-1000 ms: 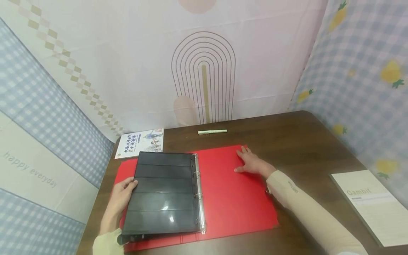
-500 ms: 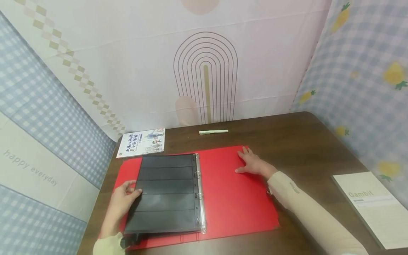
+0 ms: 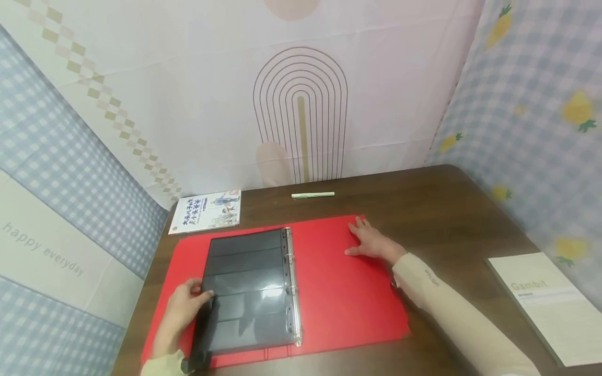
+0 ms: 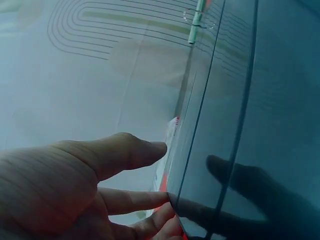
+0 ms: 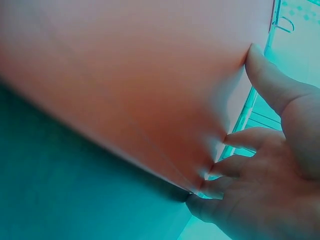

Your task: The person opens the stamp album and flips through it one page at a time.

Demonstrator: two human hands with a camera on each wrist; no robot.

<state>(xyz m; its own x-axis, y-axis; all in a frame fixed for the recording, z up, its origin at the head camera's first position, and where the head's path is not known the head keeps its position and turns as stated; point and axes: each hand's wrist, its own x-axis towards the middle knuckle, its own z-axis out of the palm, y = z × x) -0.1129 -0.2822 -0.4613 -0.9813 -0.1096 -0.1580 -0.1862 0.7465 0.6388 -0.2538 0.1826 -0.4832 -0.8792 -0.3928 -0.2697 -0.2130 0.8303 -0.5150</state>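
1. Two hands work an open red binder [image 3: 338, 292] lying flat on the tabletop [image 3: 451, 209].
2. The left hand [image 3: 181, 310] pinches the outer edge of the dark sleeves [image 3: 249, 292], thumb above and fingers [image 4: 135, 200] beneath; the sleeves lie on the binder's left half, against the rings [image 3: 292, 287].
3. The right hand [image 3: 371, 241] rests flat, fingers spread, on the binder's right cover near its far corner.
4. A pen [image 3: 312, 195] and a booklet [image 3: 207, 211] lie beyond the binder; a white book [image 3: 550, 303] lies at the right.
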